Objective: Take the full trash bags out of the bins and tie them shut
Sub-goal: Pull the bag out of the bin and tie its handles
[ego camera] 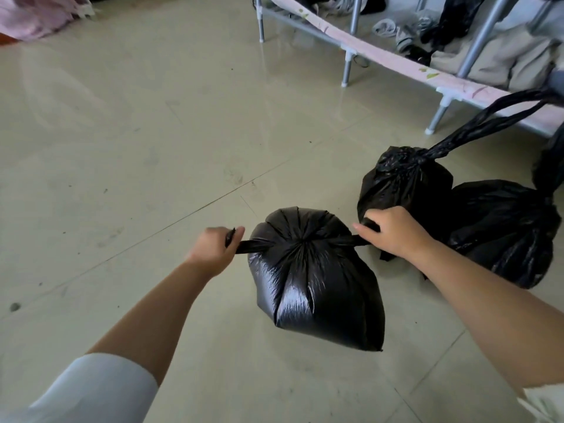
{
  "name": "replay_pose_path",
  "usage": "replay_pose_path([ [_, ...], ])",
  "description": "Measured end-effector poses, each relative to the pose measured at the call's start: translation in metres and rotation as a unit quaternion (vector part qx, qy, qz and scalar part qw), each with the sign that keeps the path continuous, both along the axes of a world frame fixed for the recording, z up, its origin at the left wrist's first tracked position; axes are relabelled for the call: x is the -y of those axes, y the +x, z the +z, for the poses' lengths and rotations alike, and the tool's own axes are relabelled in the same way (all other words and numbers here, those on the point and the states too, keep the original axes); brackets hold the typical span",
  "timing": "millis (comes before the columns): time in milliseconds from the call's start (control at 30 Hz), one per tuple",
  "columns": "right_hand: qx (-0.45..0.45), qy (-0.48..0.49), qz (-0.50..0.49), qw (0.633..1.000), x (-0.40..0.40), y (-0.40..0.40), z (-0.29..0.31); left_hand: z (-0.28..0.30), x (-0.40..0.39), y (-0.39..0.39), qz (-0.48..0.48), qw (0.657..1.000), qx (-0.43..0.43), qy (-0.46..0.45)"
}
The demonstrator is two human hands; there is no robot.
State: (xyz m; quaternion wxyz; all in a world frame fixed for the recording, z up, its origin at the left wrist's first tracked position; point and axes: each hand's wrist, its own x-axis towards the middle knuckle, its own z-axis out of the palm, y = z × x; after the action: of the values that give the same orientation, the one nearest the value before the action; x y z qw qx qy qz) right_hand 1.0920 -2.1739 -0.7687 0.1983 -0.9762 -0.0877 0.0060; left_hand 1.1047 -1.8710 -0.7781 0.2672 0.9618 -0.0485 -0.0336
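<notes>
A full black trash bag sits on the tiled floor in front of me, its top gathered into a tight pucker. My left hand grips one black tie strip pulled out to the left. On the other side, my right hand grips the second strip, pulled to the right. Both strips are stretched taut across the bag's top. Behind my right hand stand two more black bags: one with its neck bunched and long handles trailing up to the right, and another partly hidden by my right forearm.
A metal-legged rack with a pink floral edge runs across the upper right, with clothes and socks under it. Pink fabric lies at the top left. A dark bag edge shows at the far right.
</notes>
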Motion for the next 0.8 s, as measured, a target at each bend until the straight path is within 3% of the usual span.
replay_pose_path([
  [100, -0.082, -0.047, 0.011, 0.995, -0.008, -0.001, 0.0, -0.014, -0.002, 0.002, -0.061, 0.992, -0.009, 0.112],
  [233, -0.237, -0.202, 0.111, 0.944, -0.033, -0.004, -0.006, -0.029, -0.012, 0.002, -0.152, 0.953, -0.075, 0.25],
  [333, -0.232, -0.217, 0.136, 0.938, -0.045, 0.004, 0.003, -0.032, -0.022, 0.002, -0.188, 0.946, -0.121, 0.236],
  [400, -0.215, -0.233, 0.15, 0.936, -0.05, 0.006, 0.008, -0.033, -0.026, 0.0, -0.118, 0.973, -0.164, 0.115],
  [467, -0.199, -0.253, 0.168, 0.932, -0.054, 0.003, 0.007, -0.033, -0.025, -0.004, -0.003, 0.973, -0.218, -0.074],
  [567, -0.17, -0.243, 0.181, 0.938, -0.059, -0.002, 0.002, -0.037, -0.012, -0.004, 0.088, 0.928, -0.282, -0.226],
  [700, -0.152, -0.231, 0.175, 0.945, -0.057, -0.002, 0.004, -0.027, 0.02, 0.009, 0.239, 0.867, -0.19, -0.393],
  [767, -0.159, -0.222, 0.164, 0.948, -0.053, 0.0, 0.005, -0.013, 0.036, 0.017, 0.232, 0.828, -0.164, -0.483],
  [800, -0.165, -0.215, 0.157, 0.95, -0.051, 0.001, 0.005, -0.006, 0.042, 0.02, 0.199, 0.824, -0.16, -0.505],
])
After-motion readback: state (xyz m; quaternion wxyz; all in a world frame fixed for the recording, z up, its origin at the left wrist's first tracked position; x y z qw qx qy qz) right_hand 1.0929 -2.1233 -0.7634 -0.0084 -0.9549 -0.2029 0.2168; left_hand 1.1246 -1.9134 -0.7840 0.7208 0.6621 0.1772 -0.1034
